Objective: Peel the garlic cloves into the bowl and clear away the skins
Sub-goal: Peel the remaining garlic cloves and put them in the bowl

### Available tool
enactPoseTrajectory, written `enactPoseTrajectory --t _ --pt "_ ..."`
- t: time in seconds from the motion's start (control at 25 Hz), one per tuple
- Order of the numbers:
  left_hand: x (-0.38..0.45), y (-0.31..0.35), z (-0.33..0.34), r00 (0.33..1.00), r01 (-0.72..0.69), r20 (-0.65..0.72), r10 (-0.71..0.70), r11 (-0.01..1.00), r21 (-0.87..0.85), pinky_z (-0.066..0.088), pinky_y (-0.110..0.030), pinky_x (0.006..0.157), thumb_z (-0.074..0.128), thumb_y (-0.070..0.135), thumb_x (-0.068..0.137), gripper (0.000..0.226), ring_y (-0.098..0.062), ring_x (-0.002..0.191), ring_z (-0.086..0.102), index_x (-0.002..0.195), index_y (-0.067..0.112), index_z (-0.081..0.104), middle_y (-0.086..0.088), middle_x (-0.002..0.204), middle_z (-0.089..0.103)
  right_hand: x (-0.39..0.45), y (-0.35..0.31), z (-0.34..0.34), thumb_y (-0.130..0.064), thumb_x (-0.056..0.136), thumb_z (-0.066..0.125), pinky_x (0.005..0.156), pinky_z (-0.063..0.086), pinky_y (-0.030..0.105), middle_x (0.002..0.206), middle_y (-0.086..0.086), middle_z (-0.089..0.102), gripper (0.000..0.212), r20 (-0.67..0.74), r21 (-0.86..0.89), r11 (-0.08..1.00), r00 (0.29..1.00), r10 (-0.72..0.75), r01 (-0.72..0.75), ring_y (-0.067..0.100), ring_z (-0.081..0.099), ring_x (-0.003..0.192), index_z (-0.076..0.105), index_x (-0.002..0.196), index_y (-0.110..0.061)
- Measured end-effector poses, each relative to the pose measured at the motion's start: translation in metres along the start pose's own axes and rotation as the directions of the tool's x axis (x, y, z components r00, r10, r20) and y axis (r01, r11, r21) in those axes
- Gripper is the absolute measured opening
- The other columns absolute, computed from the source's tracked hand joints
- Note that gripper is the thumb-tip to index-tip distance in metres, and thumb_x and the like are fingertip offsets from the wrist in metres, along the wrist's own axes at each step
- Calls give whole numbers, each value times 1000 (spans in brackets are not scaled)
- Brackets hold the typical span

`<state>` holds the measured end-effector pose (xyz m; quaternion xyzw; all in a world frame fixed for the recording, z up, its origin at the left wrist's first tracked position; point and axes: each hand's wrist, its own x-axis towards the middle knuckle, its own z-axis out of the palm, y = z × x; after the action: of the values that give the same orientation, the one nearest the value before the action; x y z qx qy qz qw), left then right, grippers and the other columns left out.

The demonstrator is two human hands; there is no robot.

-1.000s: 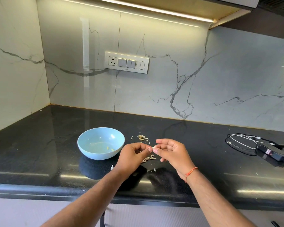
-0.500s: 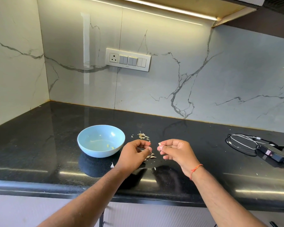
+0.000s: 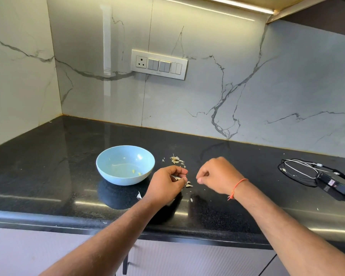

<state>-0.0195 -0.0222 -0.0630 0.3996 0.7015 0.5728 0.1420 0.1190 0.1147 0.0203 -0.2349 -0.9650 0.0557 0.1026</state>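
A light blue bowl (image 3: 116,178) stands on the black counter (image 3: 48,172), with two small yellowish bits (image 3: 136,172) inside. Just right of it my left hand (image 3: 165,184) pinches a pale garlic clove (image 3: 177,178) between thumb and fingers. My right hand (image 3: 217,174) hovers a short way to the right, palm down and fingers curled, thumb against fingertip; whether it holds a bit of skin is hidden. Loose garlic skins (image 3: 188,184) lie under the hands. A small heap of dry skins (image 3: 175,159) sits behind them.
One skin flake (image 3: 139,195) lies in front of the bowl near the counter's front edge (image 3: 68,220). White and black cables (image 3: 299,168) with a black adapter (image 3: 339,185) lie at the far right. A switch panel (image 3: 159,64) is on the marble wall.
My hands have drawn apart. The right hand moved right and turned palm down, away from the clove in the left hand. The camera tilted slightly.
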Motion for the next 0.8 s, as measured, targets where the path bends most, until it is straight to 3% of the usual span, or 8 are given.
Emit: enactPoseTrajectory --t 0.08,0.16,0.28,0.36,0.44,0.6,0.68,0.8 --pt "1 0 0 1000 5 -3 -5 1000 -8 50 -9 70 77 20 94 16 6 61 61 107 28 80 14 89 78 2 0 0 -21 90 78 75 45 20 83 -7 81 10 1 -30 999 1000 -26 26 6 65 75 86 86 -24" --pt "0 0 0 1000 10 1 -10 1000 -15 51 -10 72 78 20 94 16 5 63 62 108 27 81 14 90 79 -3 -3 4 -20 90 78 69 44 19 82 -5 81 9 133 -86 995 990 -47 58 7 64 71 87 88 -22" --pt "-2 2 0 1000 15 21 -14 999 -35 52 -10 74 81 25 94 17 8 67 66 110 27 83 15 88 81 -6 4 9 -23 89 82 71 52 16 77 -9 81 6 65 141 990 998 14 -23 4 71 71 88 90 -25" --pt "-3 2 0 999 10 38 -8 998 -60 52 -11 76 82 29 94 18 10 71 69 111 26 84 15 88 82 -11 11 18 -21 89 85 75 60 17 76 -2 82 6 -17 515 853 994 107 -83 7 76 71 88 92 -25" --pt "-3 3 -1 999 1 55 4 996 -85 54 -15 79 80 29 96 15 7 77 72 109 25 86 13 90 84 -20 7 31 -12 89 85 75 65 25 84 8 84 15 -12 806 584 983 184 -99 14 78 76 85 101 -19" --pt "-4 5 -4 997 0 77 13 986 -167 62 -29 91 77 29 99 11 -9 92 80 102 23 86 8 93 85 -24 -1 53 -4 90 82 74 65 28 91 15 83 22 -12 970 234 958 287 -58 21 78 83 78 110 -9" --pt "-5 4 -4 995 4 96 14 983 -186 63 -32 90 79 29 97 10 -13 90 80 101 23 86 4 93 85 -21 -3 57 -5 90 81 74 65 27 94 15 84 13 -39 980 198 948 315 -25 25 80 88 80 103 -4" --pt "-4 4 -3 995 12 96 7 981 -195 65 -39 92 81 25 96 6 -27 94 81 99 22 85 0 92 85 -23 -5 62 -6 90 81 76 65 26 93 14 84 10 -88 972 235 952 292 18 22 80 88 84 100 -8"
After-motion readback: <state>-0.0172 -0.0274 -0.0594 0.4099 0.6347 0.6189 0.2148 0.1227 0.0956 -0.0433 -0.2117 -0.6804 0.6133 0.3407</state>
